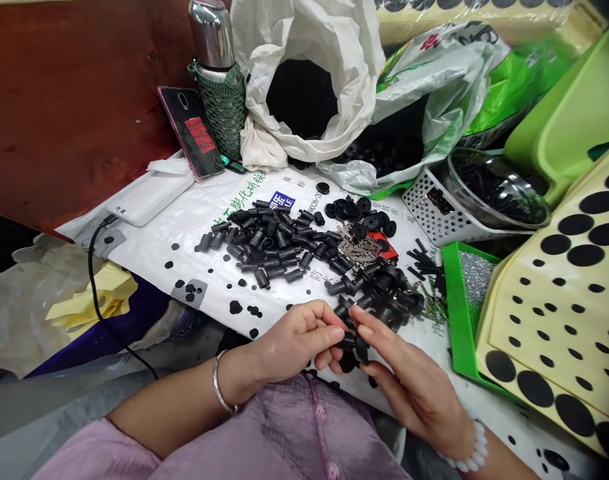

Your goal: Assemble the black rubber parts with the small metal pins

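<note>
My left hand (304, 333), with a silver bangle at its wrist, pinches a small black plastic part (351, 341) between thumb and fingers. The fingers of my right hand (409, 373) close round the other end of the same part, near its wide round end. Just beyond my hands lies a heap of black parts with round flanges (384, 287). Farther left is a loose pile of black ribbed cylinders (269, 243). Flat metal strips (357, 248) and black round caps (351, 210) lie behind the flanged parts. My fingers partly hide the held part.
A green tray (457, 320) of small silvery pieces stands at the right, beside yellow sheets of black dots (549, 320). A white basket (434, 213), a metal bowl (514, 227), an open white sack (304, 143), a phone (189, 133) and a flask (214, 40) stand behind.
</note>
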Demonstrator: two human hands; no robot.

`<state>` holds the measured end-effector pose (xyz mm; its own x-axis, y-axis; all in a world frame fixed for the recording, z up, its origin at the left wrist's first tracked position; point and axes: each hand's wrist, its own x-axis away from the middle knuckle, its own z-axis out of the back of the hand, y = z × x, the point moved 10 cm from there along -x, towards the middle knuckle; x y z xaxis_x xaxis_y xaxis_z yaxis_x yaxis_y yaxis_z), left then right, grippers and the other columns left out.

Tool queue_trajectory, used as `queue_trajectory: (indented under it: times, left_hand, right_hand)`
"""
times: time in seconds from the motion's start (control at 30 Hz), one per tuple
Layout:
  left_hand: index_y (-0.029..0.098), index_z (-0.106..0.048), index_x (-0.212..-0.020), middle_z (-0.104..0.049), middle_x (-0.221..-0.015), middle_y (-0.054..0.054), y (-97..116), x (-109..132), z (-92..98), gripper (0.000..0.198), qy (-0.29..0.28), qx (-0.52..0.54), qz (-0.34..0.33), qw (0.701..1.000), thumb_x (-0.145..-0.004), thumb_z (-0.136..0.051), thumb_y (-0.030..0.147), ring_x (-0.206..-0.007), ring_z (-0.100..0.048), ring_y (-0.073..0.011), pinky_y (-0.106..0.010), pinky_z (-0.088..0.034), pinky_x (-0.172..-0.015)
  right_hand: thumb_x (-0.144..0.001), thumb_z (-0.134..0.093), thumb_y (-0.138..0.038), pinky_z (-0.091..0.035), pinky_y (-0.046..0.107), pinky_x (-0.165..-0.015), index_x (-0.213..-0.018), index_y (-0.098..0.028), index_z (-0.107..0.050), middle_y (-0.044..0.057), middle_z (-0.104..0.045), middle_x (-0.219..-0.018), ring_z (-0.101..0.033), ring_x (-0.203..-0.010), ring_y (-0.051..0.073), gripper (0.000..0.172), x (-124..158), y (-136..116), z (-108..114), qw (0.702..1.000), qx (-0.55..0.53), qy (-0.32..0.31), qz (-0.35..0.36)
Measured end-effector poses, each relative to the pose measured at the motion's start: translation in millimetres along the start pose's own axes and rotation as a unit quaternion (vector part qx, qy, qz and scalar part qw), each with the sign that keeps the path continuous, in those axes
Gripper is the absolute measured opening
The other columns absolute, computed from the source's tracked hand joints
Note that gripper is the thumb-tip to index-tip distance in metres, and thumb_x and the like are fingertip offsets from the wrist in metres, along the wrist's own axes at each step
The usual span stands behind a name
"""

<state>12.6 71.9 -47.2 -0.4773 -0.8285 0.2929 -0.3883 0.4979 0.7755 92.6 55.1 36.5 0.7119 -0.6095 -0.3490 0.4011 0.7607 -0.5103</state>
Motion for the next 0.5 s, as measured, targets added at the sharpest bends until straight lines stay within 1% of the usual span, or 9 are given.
queue_trajectory:
  times: [0.07,0.13,0.23,0.3,0.4,0.43,0.5]
  left_hand:
    - [0.014,-0.047,-0.079,-0.053,-0.052,0.005,-4,1,2.4,0.035,-0.001,0.013,0.014,1.000,-0.072,-0.063,0.045,-0.042,-0.051,-0.0064,-0.020,-0.042,-0.048]
    - [0.015,-0.047,-0.080,-0.053,-0.054,0.005,-2,2,5.3,0.032,0.009,0.008,0.001,1.000,-0.075,-0.060,0.044,-0.041,-0.049,-0.0054,-0.021,-0.043,-0.050]
    - [0.014,-0.047,-0.081,-0.052,-0.058,0.004,9,5,9.7,0.026,0.041,-0.049,-0.046,0.997,-0.080,-0.056,0.039,-0.045,-0.046,-0.0051,-0.020,-0.039,-0.050]
    - [0.014,-0.048,-0.083,-0.050,-0.060,0.004,18,9,10.7,0.020,0.061,-0.094,-0.083,0.990,-0.083,-0.053,0.034,-0.049,-0.045,-0.0060,-0.021,-0.040,-0.053]
    - [0.015,-0.049,-0.085,-0.046,-0.061,0.005,27,13,9.0,0.012,0.074,-0.173,-0.130,0.974,-0.086,-0.048,0.027,-0.052,-0.042,-0.0074,-0.022,-0.040,-0.057]
    - [0.016,-0.050,-0.086,-0.047,-0.062,0.004,30,15,8.2,0.011,0.077,-0.209,-0.144,0.964,-0.087,-0.047,0.026,-0.054,-0.043,-0.0081,-0.022,-0.039,-0.056]
    - [0.016,-0.051,-0.089,-0.053,-0.070,0.000,36,18,6.0,0.010,0.086,-0.286,-0.184,0.936,-0.087,-0.046,0.024,-0.060,-0.047,-0.0103,-0.024,-0.040,-0.059]
  right_hand:
    - [-0.080,-0.051,-0.003,-0.048,0.030,-0.096,-0.138,-0.019,-0.033,0.011,-0.041,-0.139,-0.050,-0.119,0.021,0.063,-1,-2,-2,1.000,0.004,0.000,0.006]
    - [-0.081,-0.052,-0.004,-0.047,0.031,-0.096,-0.138,-0.019,-0.033,0.011,-0.043,-0.138,-0.051,-0.119,0.021,0.062,-3,-1,-3,1.000,0.000,-0.001,0.001]
    - [-0.082,-0.052,-0.007,-0.046,0.033,-0.098,-0.138,-0.018,-0.034,0.011,-0.047,-0.135,-0.049,-0.121,0.020,0.060,-6,5,-5,0.999,-0.022,0.006,-0.024]
    - [-0.083,-0.053,-0.008,-0.046,0.034,-0.099,-0.137,-0.019,-0.035,0.010,-0.049,-0.134,-0.049,-0.121,0.020,0.058,-5,10,-7,0.998,-0.040,0.016,-0.042]
    - [-0.082,-0.053,-0.009,-0.045,0.038,-0.099,-0.136,-0.022,-0.038,0.009,-0.049,-0.134,-0.049,-0.121,0.022,0.057,-2,16,-9,0.994,-0.074,0.035,-0.067]
    - [-0.082,-0.054,-0.008,-0.045,0.039,-0.100,-0.135,-0.023,-0.038,0.009,-0.048,-0.135,-0.048,-0.121,0.023,0.057,0,18,-10,0.992,-0.092,0.041,-0.078]
    - [-0.082,-0.054,-0.009,-0.044,0.040,-0.100,-0.134,-0.024,-0.041,0.008,-0.049,-0.134,-0.049,-0.121,0.023,0.055,3,24,-11,0.982,-0.140,0.053,-0.115]
